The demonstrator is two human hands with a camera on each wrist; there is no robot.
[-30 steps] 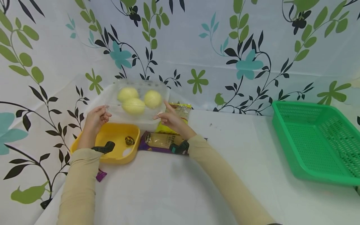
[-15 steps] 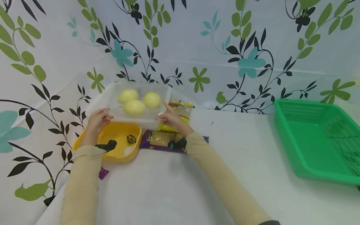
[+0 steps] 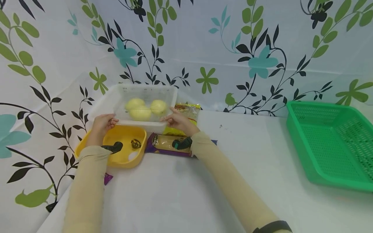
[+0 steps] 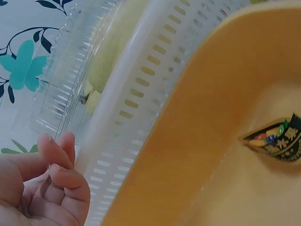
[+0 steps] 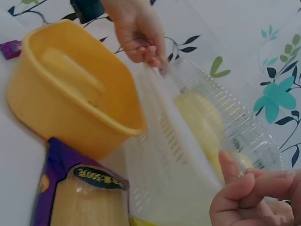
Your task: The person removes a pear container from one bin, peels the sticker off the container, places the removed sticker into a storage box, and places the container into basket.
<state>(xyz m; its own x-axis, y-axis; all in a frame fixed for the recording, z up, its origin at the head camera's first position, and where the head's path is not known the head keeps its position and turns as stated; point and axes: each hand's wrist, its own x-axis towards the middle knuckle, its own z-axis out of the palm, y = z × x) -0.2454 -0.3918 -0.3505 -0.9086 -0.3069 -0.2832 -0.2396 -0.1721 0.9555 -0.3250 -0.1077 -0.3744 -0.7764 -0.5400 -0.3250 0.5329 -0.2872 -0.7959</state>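
Note:
A clear plastic box (image 5: pixel 244 122) holding several pale yellow, round fruits (image 3: pixel 140 114) sits inside the white slotted basket (image 3: pixel 155 127) at the back left. My left hand (image 3: pixel 102 125) is at its near left corner; in the left wrist view thumb and fingertips (image 4: pixel 59 153) pinch together at the clear plastic edge. At the near right corner my right hand (image 3: pixel 180 121) pinches the same box between thumb and fingers, shown close in the right wrist view. The box's underside is hidden by the basket wall.
A yellow basin (image 3: pixel 128 164) with a dark fruit sticker stands in front of the basket. Right of it lie a purple noodle packet (image 3: pixel 166 142) and a yellow bag (image 3: pixel 190 111). A purple wrapper (image 3: pixel 107 178) lies near my left sleeve. A green basket (image 3: pixel 317 181) stands far right.
The clear box has come down into the white basket, and the fruits in it sit lower. Both hands have lowered slightly with it, keeping their places at its corners.

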